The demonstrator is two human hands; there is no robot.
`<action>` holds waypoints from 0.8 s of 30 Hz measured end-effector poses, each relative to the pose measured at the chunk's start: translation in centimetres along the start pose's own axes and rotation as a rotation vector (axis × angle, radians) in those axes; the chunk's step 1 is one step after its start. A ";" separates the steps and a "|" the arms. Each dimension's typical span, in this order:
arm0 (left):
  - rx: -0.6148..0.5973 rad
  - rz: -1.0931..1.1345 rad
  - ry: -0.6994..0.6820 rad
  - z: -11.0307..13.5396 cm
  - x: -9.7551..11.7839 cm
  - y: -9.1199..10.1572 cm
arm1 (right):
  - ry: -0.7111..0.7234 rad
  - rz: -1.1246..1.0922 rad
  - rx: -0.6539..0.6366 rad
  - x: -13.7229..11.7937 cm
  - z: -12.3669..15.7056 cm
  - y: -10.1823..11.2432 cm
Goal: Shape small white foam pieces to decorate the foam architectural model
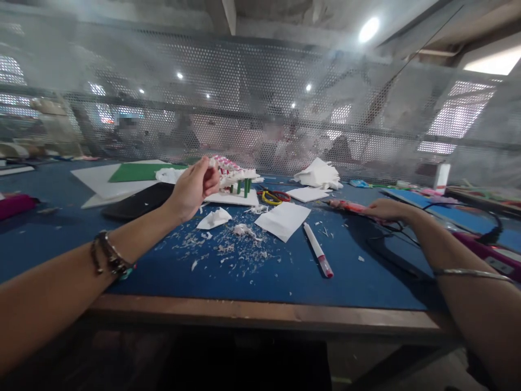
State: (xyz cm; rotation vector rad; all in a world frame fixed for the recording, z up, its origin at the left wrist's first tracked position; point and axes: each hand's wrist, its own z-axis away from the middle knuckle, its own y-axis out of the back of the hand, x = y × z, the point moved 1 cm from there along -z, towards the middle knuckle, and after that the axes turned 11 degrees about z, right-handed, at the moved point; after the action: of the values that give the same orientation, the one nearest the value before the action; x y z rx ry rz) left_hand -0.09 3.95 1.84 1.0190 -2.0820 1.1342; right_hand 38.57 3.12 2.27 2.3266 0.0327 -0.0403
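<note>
In what seemed a handling step, the left hand (196, 186), nearly closed, pinched a small white piece (212, 162) before the model (238, 175), the right hand (386, 210) curled round a red tool (345, 206), steadiness seemingly needed next.

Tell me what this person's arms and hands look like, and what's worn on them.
The left hand is ungloved, with dark and silvery bracelets stacked at the wrist and a small turquoise bit beside them. The right hand is ungloved too; a slim silvery bangle circles that forearm. Both forearms are bare.
</note>
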 end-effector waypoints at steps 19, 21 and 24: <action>-0.047 0.104 0.221 1.8 -1.9 -1.3 | -0.142 -0.039 0.138 -11.0 0.9 3.8; -0.010 0.112 0.194 1.6 -1.9 -1.1 | -0.085 -0.059 0.162 -12.0 1.4 3.8; 0.076 0.115 0.151 1.3 -1.6 -0.8 | -0.022 -0.069 0.172 -12.8 1.9 3.7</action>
State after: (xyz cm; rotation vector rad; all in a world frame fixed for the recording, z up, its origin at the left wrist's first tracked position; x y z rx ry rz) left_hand 1.33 3.08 0.39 0.8294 -2.0120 1.3139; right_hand 25.88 -0.93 4.15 2.4962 0.1015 -0.1074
